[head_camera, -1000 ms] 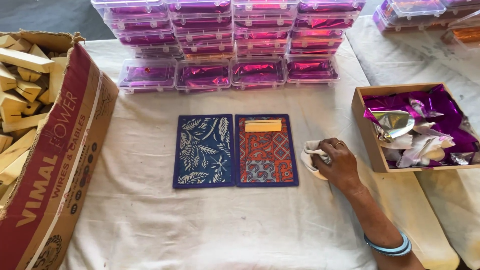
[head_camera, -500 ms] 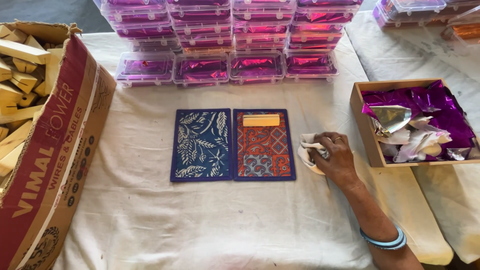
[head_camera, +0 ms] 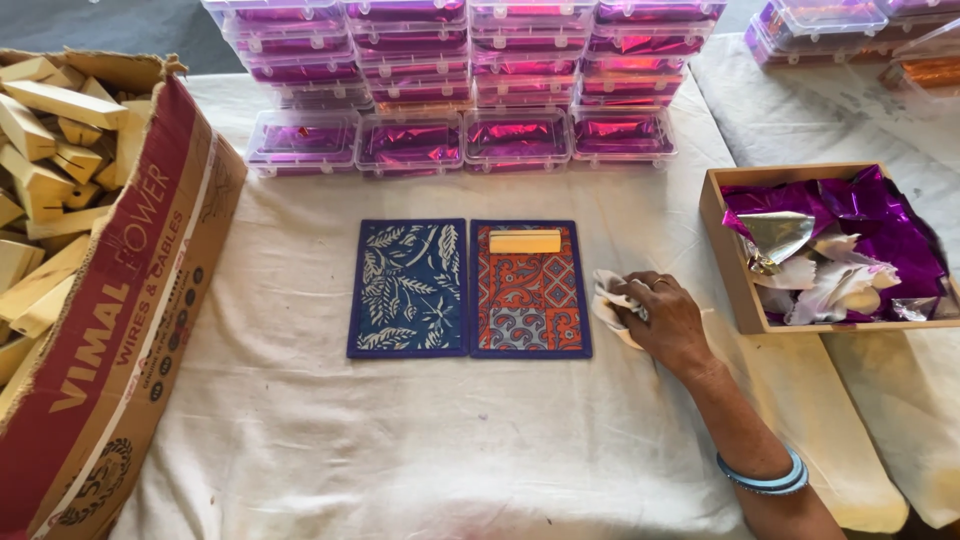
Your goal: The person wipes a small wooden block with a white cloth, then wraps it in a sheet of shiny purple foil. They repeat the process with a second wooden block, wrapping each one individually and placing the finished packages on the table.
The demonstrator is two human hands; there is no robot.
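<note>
In the head view, the right hand (head_camera: 668,320) rests on the tabletop (head_camera: 400,450), which is covered by a creased white sheet. Its fingers are curled tight around a small crumpled white cloth (head_camera: 607,300), and part of the cloth pokes out on the side toward the boards. The left hand is not in the picture. Just beside the cloth lies a flat orange and blue patterned board with a dark blue edge (head_camera: 530,295). A short pale wooden block (head_camera: 525,241) lies across its top end. Touching that board on its other side is a flat dark blue board with white leaf shapes (head_camera: 408,288). It looks like the wiping step, with the cloth gathered up and ready but not yet on a board. To wipe, the hand would need to slide a little sideways onto the orange board and stay clear of the wooden block. Rows of clear plastic boxes with shiny purple foil inside (head_camera: 460,70) stand behind. A wooden tray of loose purple and silver foil (head_camera: 722,240) sits near the hand, and a big cardboard box of wooden blocks (head_camera: 130,330) stands far off on the other side.
</note>
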